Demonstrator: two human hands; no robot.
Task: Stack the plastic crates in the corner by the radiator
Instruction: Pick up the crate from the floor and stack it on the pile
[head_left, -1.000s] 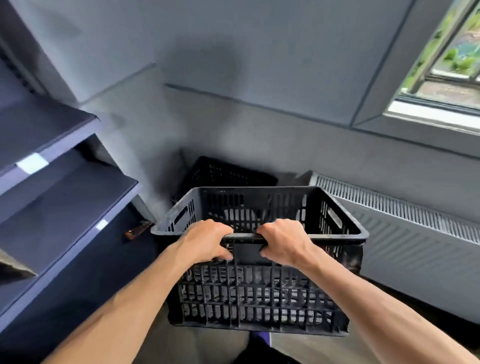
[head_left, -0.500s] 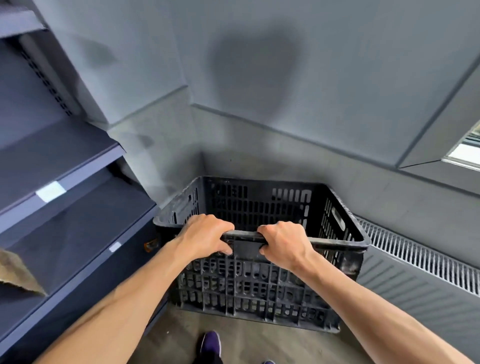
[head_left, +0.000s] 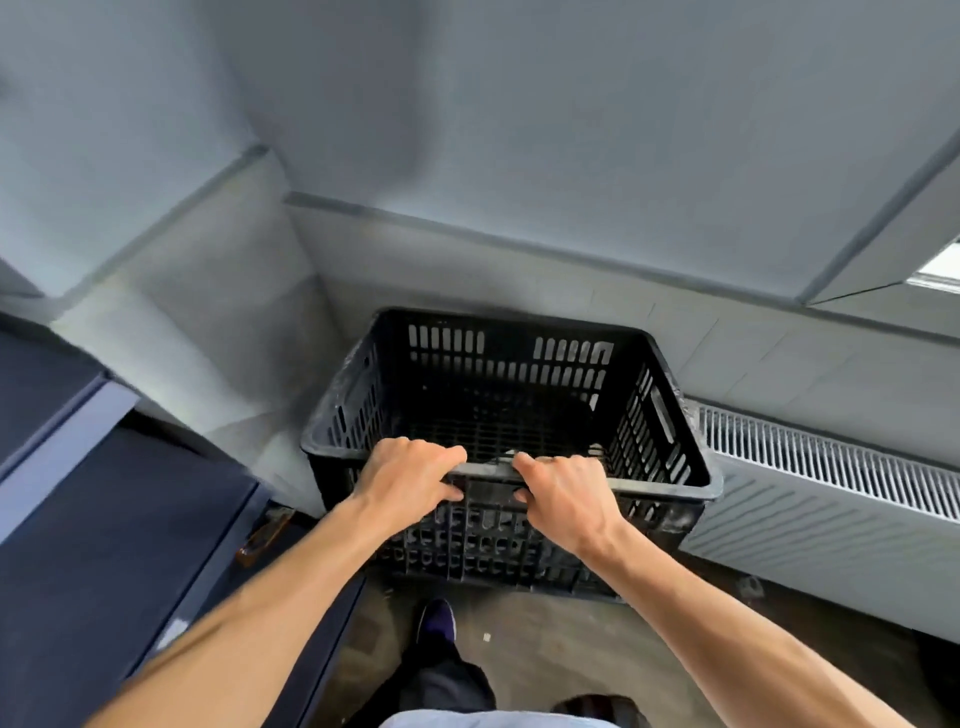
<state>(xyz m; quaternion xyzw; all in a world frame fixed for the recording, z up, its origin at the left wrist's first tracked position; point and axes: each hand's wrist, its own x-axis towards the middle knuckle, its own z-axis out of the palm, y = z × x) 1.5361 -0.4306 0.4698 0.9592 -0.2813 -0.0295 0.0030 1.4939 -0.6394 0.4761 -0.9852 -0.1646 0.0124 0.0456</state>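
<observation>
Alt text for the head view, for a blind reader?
The left hand and right hand grip the near rim of a black plastic crate in a grey corner, with a white radiator to its right and dark shelves to its left.

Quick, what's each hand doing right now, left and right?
Left hand: grips the near rim of the black crate.
Right hand: grips the same rim, beside the left.
</observation>
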